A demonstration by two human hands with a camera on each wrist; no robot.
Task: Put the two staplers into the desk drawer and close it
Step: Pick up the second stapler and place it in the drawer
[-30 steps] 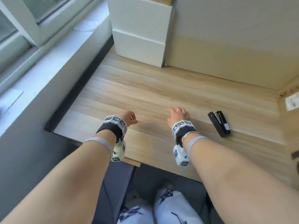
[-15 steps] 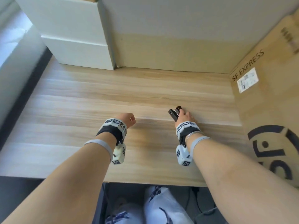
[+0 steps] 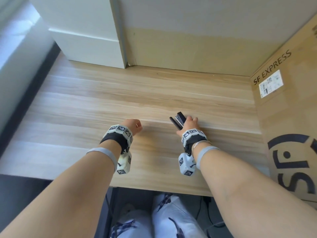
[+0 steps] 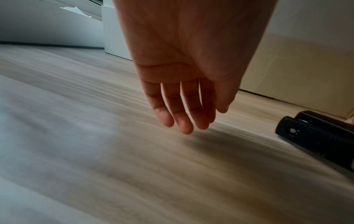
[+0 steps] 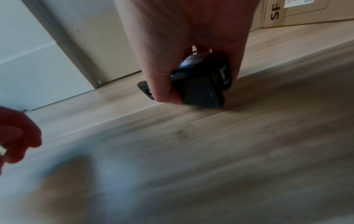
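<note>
One stapler (image 3: 178,121), two hands and two cartons are visible on a wooden desk (image 3: 106,100); no second stapler or drawer shows in any view. From left: a white cabinet (image 3: 89,31) stands at the desk's rear left corner. The left hand (image 3: 134,127) hangs over the desk near its middle; the left wrist view shows its fingers (image 4: 181,109) straight, relaxed and holding nothing, detail the head view hides behind the wrist band. The right hand (image 3: 189,123) grips the black stapler, thumb on one side and fingers on the other. The right wrist view shows the stapler (image 5: 203,86) tipped on its side, its lower edge at or just above the desk, with a small white-and-blue label, unreadable. The left wrist view shows the stapler's end (image 4: 314,131) with a rivet. A plain carton (image 3: 197,48) stands behind; a second carton (image 3: 291,117) at right reads "SF EXPRESS", with a white shipping label (image 3: 271,83) too small to read.
</note>
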